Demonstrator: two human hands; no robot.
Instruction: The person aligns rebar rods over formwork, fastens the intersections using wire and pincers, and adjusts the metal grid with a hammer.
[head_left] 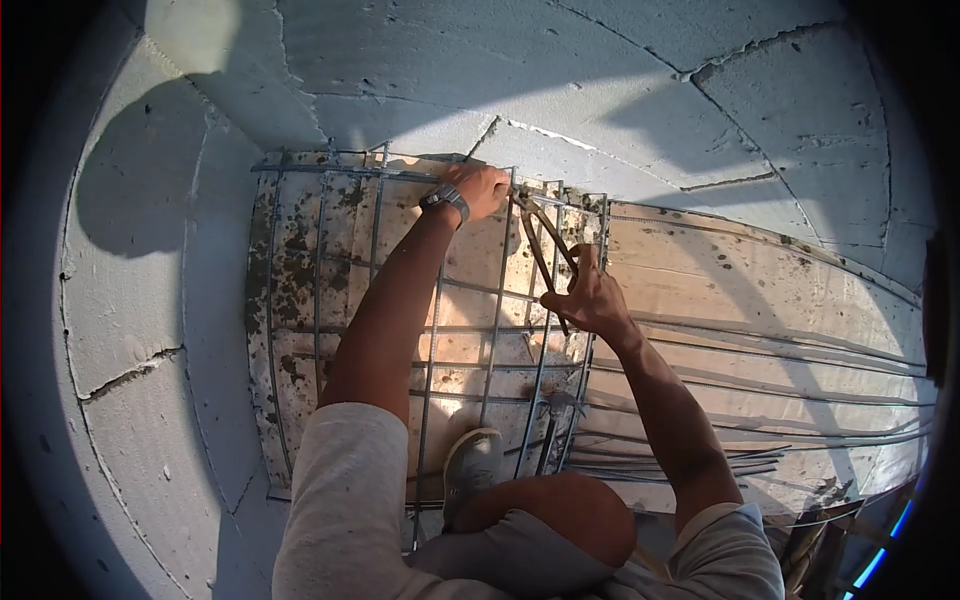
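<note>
In the head view, a pair of pincers (540,255) is held by the right hand (597,303). Its fingers are set around the two handles, which are spread apart, with the thumb laid against one handle. The head of the pincers is placed at the upper edge of a steel bar grid (497,300), near a crossing of bars.

Just beside that head, the left hand (480,190) is positioned over the top bars. Its fingers are bent and drawn in narrow; whether anything is gripped between them cannot be told. A dark watch (445,203) is worn on the left wrist.

The grid is laid above stained boards (700,270), across which long bars (770,352) are stretched on the right. Thinner rods (720,462) are bunched at the lower right. A shoe (472,465) is seen below the hands, in front of a bent knee (590,520). The boards are bordered by pale block walls (400,60), on which shadows are cast.
</note>
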